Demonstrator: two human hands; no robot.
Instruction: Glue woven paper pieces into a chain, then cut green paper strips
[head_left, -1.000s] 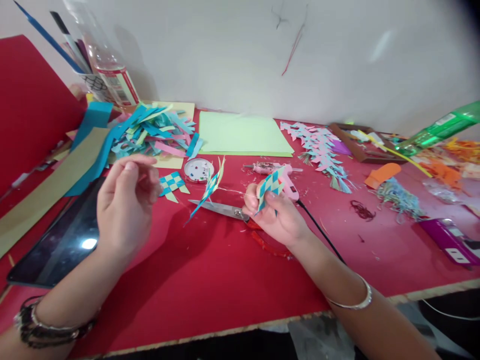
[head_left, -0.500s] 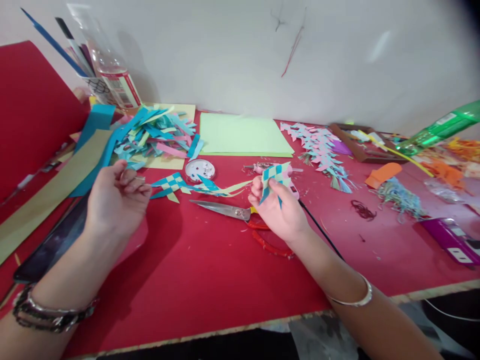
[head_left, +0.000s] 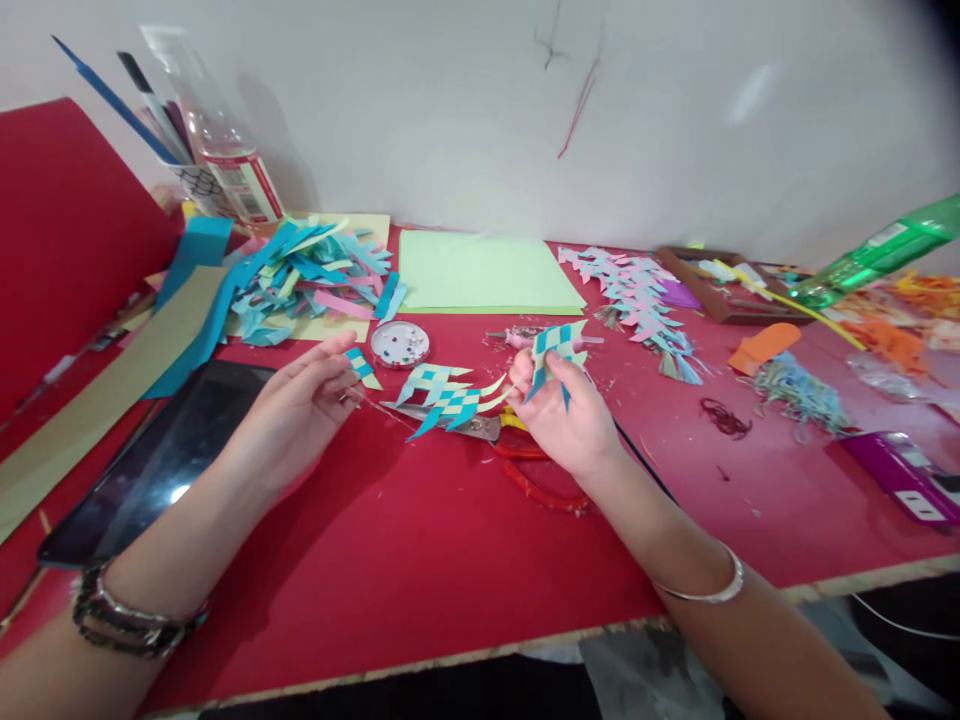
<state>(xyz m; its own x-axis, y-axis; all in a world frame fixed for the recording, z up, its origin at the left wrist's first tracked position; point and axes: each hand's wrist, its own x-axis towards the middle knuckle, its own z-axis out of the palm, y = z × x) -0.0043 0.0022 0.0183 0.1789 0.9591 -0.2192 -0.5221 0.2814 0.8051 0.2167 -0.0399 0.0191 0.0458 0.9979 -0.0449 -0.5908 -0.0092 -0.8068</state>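
My left hand (head_left: 304,415) is closed at the fingertips on a thin thread (head_left: 386,408), partly hidden. Right at those fingertips is a blue and pale-yellow woven paper piece (head_left: 362,368); whether it is gripped too, I cannot tell. My right hand (head_left: 570,415) pinches a checkered woven paper fish (head_left: 553,350) between thumb and fingers. Between the hands, more woven paper fish (head_left: 454,403) with pointed tails are above the scissors (head_left: 480,428). The scissors have red and yellow handles and lie on the red tabletop (head_left: 420,560).
A heap of paper strips (head_left: 315,270) and a lid of small beads (head_left: 401,344) lie behind. Pale green sheets (head_left: 487,270) rest by the wall. A phone (head_left: 157,460) is under my left forearm. At right are a pink fish garland (head_left: 630,300), green bottle (head_left: 877,255) and purple box (head_left: 904,475).
My left hand has moved right, closer to my right hand. The woven fish between them have shifted right and bunched nearer the scissors. My right hand keeps its fish, almost in place.
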